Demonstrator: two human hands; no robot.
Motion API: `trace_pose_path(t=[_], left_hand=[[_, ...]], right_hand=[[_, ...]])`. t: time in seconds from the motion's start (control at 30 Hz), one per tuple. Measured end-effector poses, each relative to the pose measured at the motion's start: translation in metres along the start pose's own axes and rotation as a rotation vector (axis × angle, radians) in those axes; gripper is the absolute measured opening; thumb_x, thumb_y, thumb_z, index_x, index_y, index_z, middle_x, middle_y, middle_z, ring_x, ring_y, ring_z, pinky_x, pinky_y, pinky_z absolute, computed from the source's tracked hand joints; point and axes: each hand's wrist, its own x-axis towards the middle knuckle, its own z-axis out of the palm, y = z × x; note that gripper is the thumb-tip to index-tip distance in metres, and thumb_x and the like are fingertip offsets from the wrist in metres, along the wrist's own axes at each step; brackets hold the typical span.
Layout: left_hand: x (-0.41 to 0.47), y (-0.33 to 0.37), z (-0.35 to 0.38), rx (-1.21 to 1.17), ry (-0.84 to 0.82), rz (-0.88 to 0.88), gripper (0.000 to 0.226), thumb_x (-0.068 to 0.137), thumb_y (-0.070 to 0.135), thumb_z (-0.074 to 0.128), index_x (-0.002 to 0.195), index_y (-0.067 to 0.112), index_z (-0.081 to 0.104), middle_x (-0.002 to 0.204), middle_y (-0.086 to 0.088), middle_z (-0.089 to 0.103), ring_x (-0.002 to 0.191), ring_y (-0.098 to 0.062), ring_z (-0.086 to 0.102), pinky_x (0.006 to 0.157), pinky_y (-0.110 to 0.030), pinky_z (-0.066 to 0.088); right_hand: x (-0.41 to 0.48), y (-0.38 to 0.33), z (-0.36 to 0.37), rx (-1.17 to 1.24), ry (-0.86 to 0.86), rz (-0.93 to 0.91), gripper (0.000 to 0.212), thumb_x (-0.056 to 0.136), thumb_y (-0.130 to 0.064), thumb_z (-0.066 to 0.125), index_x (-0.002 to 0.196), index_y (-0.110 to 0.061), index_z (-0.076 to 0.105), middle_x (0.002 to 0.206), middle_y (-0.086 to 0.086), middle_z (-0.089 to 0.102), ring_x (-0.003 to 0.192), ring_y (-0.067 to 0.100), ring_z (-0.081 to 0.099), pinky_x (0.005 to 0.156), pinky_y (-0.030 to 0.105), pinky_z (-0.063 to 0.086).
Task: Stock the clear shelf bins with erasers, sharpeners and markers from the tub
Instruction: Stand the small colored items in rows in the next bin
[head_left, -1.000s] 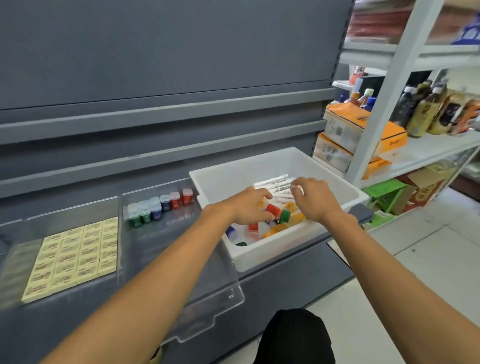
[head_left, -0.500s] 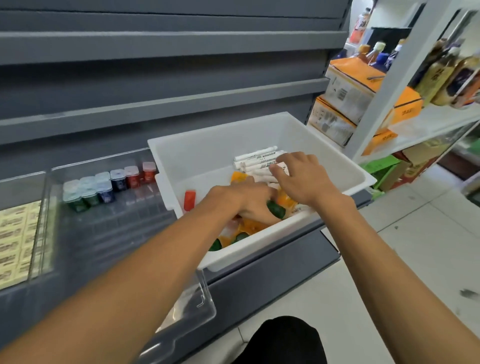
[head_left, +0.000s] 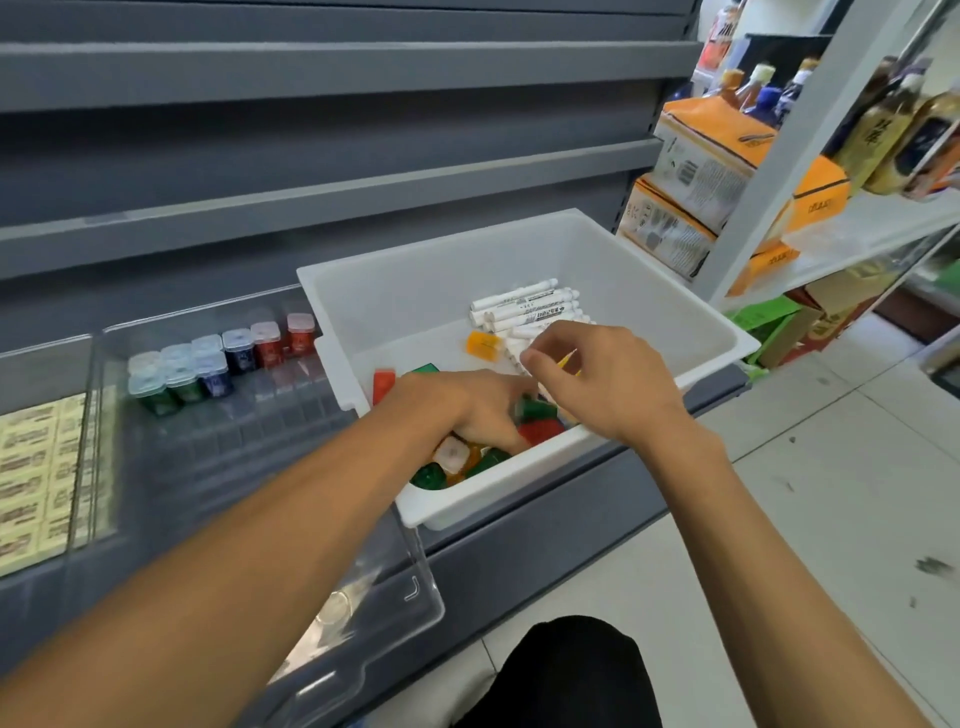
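So we're crouching in front of the white tub (head_left: 415, 291), which is sitting on the grey shelf (head_left: 519, 561) at 12 o'clock from us, and both hands are down in it, close together but not touching. Our left hand (head_left: 467, 405) is poking its curled fingers into the loose sharpeners (head_left: 537, 421) piled at the tub's 6 o'clock edge. The fingertips are buried, so we can't tell if it's actually gripping one. Our right hand (head_left: 608, 384) is sitting at 3 o'clock of the left, thumb and forefinger pinching a small yellow thing (head_left: 566, 359) that's too hidden to name. The white markers (head_left: 524, 306) are lying bunched at the tub's 1 o'clock, with an orange sharpener (head_left: 483, 344) just beside them. At 9 o'clock of the tub the clear bin (head_left: 249, 441) is holding the stocked sharpeners (head_left: 208, 364) along its back, and farther toward 9 o'clock the erasers (head_left: 31, 467) are filling the next bin.
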Motion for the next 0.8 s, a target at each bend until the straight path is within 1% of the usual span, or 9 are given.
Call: trace_pose_path(t=[0.17, 0.27, 0.33, 0.4, 0.47, 0.53, 0.67, 0.73, 0.8], left_hand=[[-0.001, 0.003, 0.0, 0.015, 0.064, 0.002, 0.047, 0.083, 0.046, 0.063, 0.125, 0.026, 0.056, 0.079, 0.007, 0.057, 0.074, -0.012, 0.057, 0.065, -0.03, 0.048], [-0.006, 0.007, 0.001, -0.02, 0.105, 0.079, 0.039, 0.085, 0.033, 0.065, 0.121, 0.026, 0.051, 0.088, 0.003, 0.059, 0.076, -0.014, 0.061, 0.062, -0.03, 0.056], [-0.005, 0.01, 0.001, 0.001, 0.156, 0.152, 0.026, 0.087, 0.02, 0.063, 0.103, 0.027, 0.044, 0.084, 0.007, 0.049, 0.07, -0.012, 0.054, 0.059, -0.027, 0.049], [-0.004, 0.012, 0.001, 0.011, 0.163, 0.172, 0.026, 0.088, 0.017, 0.061, 0.097, 0.028, 0.039, 0.08, 0.009, 0.045, 0.07, -0.014, 0.051, 0.06, -0.027, 0.045], [-0.001, 0.014, 0.001, 0.017, 0.13, 0.155, 0.028, 0.087, 0.02, 0.062, 0.11, 0.023, 0.045, 0.083, 0.004, 0.05, 0.078, -0.021, 0.057, 0.069, -0.035, 0.054], [0.001, 0.015, 0.001, 0.048, 0.083, 0.099, 0.043, 0.088, 0.023, 0.062, 0.127, 0.021, 0.042, 0.087, 0.003, 0.049, 0.085, -0.024, 0.06, 0.078, -0.042, 0.057], [-0.001, 0.017, -0.002, 0.11, 0.051, 0.018, 0.041, 0.085, 0.033, 0.064, 0.119, 0.027, 0.041, 0.09, -0.001, 0.06, 0.08, -0.024, 0.068, 0.076, -0.044, 0.061], [-0.002, 0.015, -0.003, 0.138, 0.006, -0.024, 0.054, 0.084, 0.042, 0.064, 0.131, 0.035, 0.038, 0.108, 0.0, 0.063, 0.082, -0.02, 0.066, 0.08, -0.042, 0.06], [-0.002, 0.012, -0.002, 0.157, 0.003, -0.021, 0.068, 0.086, 0.048, 0.062, 0.145, 0.045, 0.029, 0.136, 0.003, 0.044, 0.098, -0.017, 0.05, 0.09, -0.045, 0.054]], right_hand=[[0.001, 0.002, 0.002, -0.019, 0.03, 0.045, 0.034, 0.091, -0.059, 0.04, 0.098, -0.036, 0.064, 0.097, -0.018, 0.067, 0.088, 0.013, 0.062, 0.077, 0.035, 0.051], [0.002, 0.002, 0.003, -0.016, 0.054, 0.067, 0.028, 0.09, -0.055, 0.043, 0.097, -0.037, 0.064, 0.098, -0.017, 0.067, 0.09, 0.014, 0.061, 0.076, 0.033, 0.048], [0.001, 0.003, 0.004, -0.002, 0.089, 0.061, 0.024, 0.088, -0.051, 0.047, 0.097, -0.037, 0.064, 0.096, -0.018, 0.065, 0.092, 0.012, 0.057, 0.075, 0.031, 0.045], [0.0, 0.003, 0.003, 0.003, 0.106, 0.047, 0.022, 0.088, -0.049, 0.049, 0.097, -0.037, 0.065, 0.094, -0.02, 0.062, 0.093, 0.01, 0.054, 0.074, 0.031, 0.043], [-0.001, 0.002, 0.002, 0.004, 0.108, 0.052, 0.021, 0.088, -0.047, 0.048, 0.097, -0.037, 0.065, 0.095, -0.019, 0.062, 0.092, 0.009, 0.052, 0.073, 0.03, 0.04], [-0.001, 0.001, 0.001, 0.003, 0.104, 0.061, 0.022, 0.088, -0.047, 0.048, 0.097, -0.037, 0.065, 0.097, -0.018, 0.063, 0.09, 0.009, 0.05, 0.073, 0.03, 0.038], [0.001, 0.002, 0.001, -0.006, 0.072, 0.061, 0.027, 0.088, -0.049, 0.049, 0.107, -0.036, 0.064, 0.111, -0.013, 0.063, 0.104, 0.013, 0.052, 0.078, 0.032, 0.039], [0.003, 0.003, 0.0, -0.023, 0.044, 0.049, 0.034, 0.088, -0.049, 0.053, 0.117, -0.034, 0.06, 0.124, -0.01, 0.059, 0.116, 0.015, 0.047, 0.082, 0.033, 0.037], [0.003, 0.001, -0.001, -0.021, 0.043, 0.047, 0.041, 0.086, -0.048, 0.055, 0.124, -0.033, 0.054, 0.129, -0.008, 0.054, 0.121, 0.017, 0.044, 0.083, 0.033, 0.035]])
